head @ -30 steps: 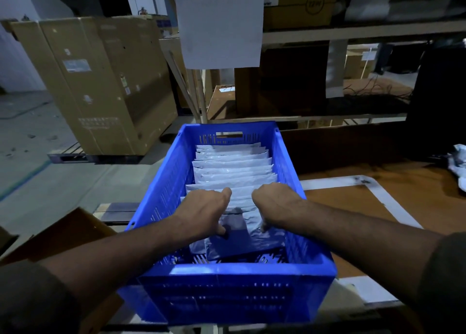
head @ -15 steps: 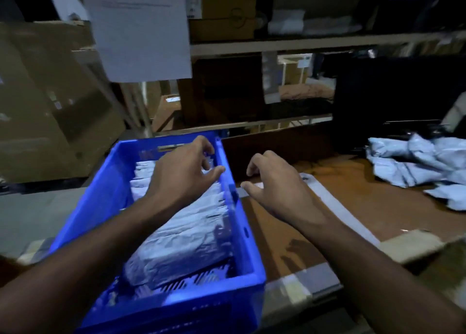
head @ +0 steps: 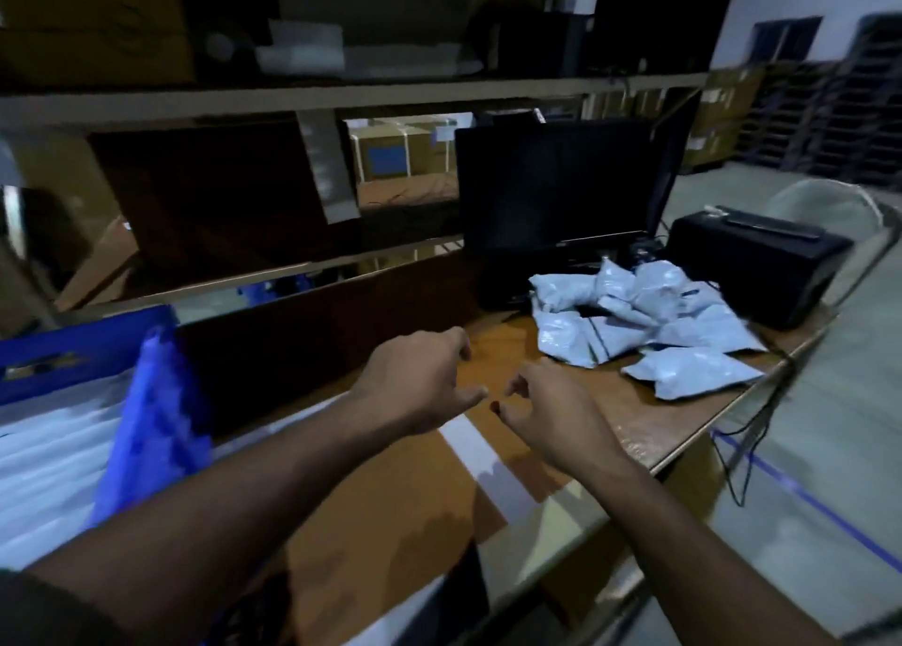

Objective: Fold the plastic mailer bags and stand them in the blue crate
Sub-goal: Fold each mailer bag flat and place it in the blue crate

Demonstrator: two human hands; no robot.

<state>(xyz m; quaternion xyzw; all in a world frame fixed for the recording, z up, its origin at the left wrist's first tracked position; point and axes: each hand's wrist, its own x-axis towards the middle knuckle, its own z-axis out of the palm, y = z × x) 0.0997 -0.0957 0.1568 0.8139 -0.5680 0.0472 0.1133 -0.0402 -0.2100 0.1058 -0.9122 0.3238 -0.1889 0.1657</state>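
Note:
A heap of crumpled grey plastic mailer bags [head: 649, 323] lies on the wooden table [head: 420, 489] at the right, in front of a black monitor. The blue crate [head: 151, 416] is at the left edge, with folded white bags [head: 49, 469] standing in rows inside it. My left hand [head: 420, 382] and my right hand [head: 551, 411] hover side by side over the table's middle, between the crate and the heap. Both hands are empty, fingers loosely curled and apart. The heap is a short way beyond my right hand.
A black monitor [head: 561, 186] stands behind the heap and a black box-shaped device [head: 761, 264] sits at the table's right end, with cables hanging off the edge. Shelving with cardboard boxes runs along the back. White tape strips [head: 488, 460] mark the table.
Both hands have left the crate and moved right over the table. The view has swung right, so the crate is now at the left edge and the bag heap is in fuller view.

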